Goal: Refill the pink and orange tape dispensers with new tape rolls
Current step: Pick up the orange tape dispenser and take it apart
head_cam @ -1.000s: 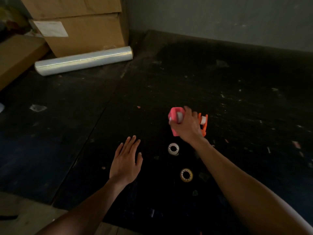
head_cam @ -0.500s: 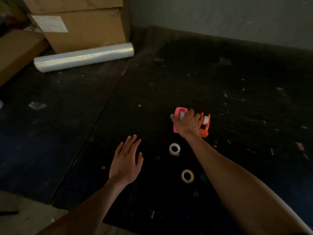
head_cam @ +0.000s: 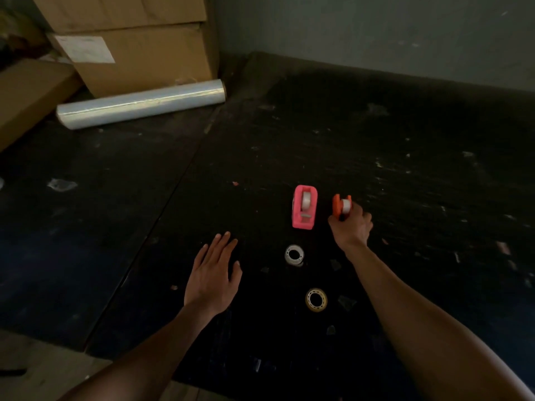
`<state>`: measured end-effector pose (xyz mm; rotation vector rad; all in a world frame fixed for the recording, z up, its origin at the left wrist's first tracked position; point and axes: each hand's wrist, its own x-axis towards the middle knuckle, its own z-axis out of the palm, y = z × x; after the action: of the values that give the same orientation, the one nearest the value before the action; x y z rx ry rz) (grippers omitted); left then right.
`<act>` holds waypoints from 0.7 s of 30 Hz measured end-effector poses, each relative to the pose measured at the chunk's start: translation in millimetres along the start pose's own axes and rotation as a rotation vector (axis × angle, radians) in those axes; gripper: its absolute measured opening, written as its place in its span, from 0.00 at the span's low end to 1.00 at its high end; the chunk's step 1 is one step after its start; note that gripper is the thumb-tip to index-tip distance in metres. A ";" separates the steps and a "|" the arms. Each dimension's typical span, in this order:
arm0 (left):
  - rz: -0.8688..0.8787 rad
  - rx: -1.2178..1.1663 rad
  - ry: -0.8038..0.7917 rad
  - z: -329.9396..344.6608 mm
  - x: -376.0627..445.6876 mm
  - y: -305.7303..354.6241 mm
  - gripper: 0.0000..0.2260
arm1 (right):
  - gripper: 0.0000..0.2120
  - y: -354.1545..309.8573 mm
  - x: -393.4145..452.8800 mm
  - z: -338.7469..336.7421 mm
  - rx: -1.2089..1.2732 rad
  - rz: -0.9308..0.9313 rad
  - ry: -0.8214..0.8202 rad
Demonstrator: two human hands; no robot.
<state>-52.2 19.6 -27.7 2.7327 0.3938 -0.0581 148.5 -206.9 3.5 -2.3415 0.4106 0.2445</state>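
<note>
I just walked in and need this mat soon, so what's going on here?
A person is refilling two tape dispensers on a dark mat. The pink dispenser stands on the mat with a roll in it. The right hand grips the orange dispenser, which also carries a roll. The left hand lies open and flat, holding nothing. A white tape roll and a yellowish tape roll lie loose nearby.

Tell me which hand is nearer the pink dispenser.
Right. The right hand grips the orange dispenser just right of the pink dispenser; the left hand lies flat, farther off, nearer the person and to its left.
</note>
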 end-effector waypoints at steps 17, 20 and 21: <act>-0.234 -1.098 -0.285 -41.4 -3.8 104.5 0.18 | 0.32 25.1 -116.8 -36.6 0.355 -0.344 -0.547; -0.261 -1.192 -0.346 -46.6 -9.8 114.6 0.19 | 0.30 27.5 -129.8 -41.7 0.334 -0.389 -0.753; -0.282 -1.197 -0.347 -48.1 -12.2 113.7 0.20 | 0.29 29.7 -130.9 -43.4 0.332 -0.384 -0.821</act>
<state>-32.6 -66.8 59.2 1.4459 0.4906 -0.2669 18.3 -228.4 53.5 -1.7524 -0.3704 0.8298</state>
